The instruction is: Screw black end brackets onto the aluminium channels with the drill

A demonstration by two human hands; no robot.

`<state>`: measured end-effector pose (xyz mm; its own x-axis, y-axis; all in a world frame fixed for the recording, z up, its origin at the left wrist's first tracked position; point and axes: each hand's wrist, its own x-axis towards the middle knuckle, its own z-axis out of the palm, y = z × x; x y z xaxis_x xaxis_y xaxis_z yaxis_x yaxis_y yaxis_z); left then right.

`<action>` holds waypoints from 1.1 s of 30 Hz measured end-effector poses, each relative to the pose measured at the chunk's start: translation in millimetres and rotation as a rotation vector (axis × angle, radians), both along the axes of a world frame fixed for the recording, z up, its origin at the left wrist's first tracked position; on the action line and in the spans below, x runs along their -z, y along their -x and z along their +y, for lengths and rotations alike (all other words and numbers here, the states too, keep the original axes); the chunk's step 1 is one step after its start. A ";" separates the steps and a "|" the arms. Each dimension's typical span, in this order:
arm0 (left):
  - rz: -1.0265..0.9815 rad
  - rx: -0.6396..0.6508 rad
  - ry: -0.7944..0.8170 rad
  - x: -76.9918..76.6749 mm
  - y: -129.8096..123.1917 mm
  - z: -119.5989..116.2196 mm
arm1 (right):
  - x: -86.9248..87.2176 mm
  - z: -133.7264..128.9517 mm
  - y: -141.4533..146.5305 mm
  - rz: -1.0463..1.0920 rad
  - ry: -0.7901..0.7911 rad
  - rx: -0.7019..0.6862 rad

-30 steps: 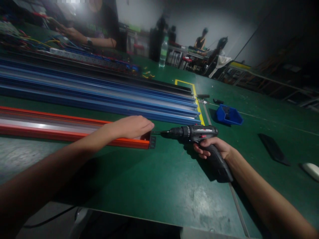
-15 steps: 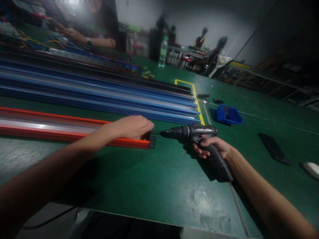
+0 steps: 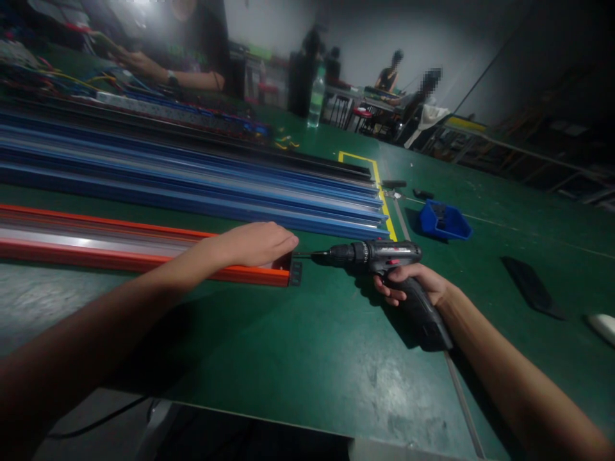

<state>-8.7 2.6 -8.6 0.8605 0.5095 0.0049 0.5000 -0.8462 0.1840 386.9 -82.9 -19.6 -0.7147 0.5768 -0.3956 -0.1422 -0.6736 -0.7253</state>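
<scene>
My right hand (image 3: 414, 285) is wrapped round the grip of a black cordless drill (image 3: 394, 253), which points left. The drill's thin bit (image 3: 303, 255) reaches the black end cap (image 3: 295, 273) on an orange metal channel (image 3: 250, 276); whether it sits in a screw is too small to tell. Over the right end of this long channel lies my left hand (image 3: 264, 243), closed on it and pressing from above. Most of its fingertips are hidden behind the hand and the channel's far side.
Behind the orange channel, several long blue channels (image 3: 230, 189) lie parallel, ending near yellow tape (image 3: 385, 208). To the right are a blue bin (image 3: 444, 221) with dark parts and a flat black piece (image 3: 532, 288). A bottle (image 3: 316, 102) stands farther back; a person sits across the table.
The view has shifted very slightly. Both hands, the drill and the orange channel keep the same positions relative to each other.
</scene>
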 end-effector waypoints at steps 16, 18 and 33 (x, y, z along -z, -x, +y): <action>0.028 -0.005 -0.027 1.7 0.6 0.4 | 0.7 1.1 -0.8 -0.003 0.016 0.012; 0.023 0.007 -0.036 1.8 0.8 0.3 | 1.6 1.5 -0.9 -0.001 0.012 0.007; 0.000 0.000 -0.024 3.2 1.1 0.5 | 2.5 2.1 -2.2 0.005 0.009 0.000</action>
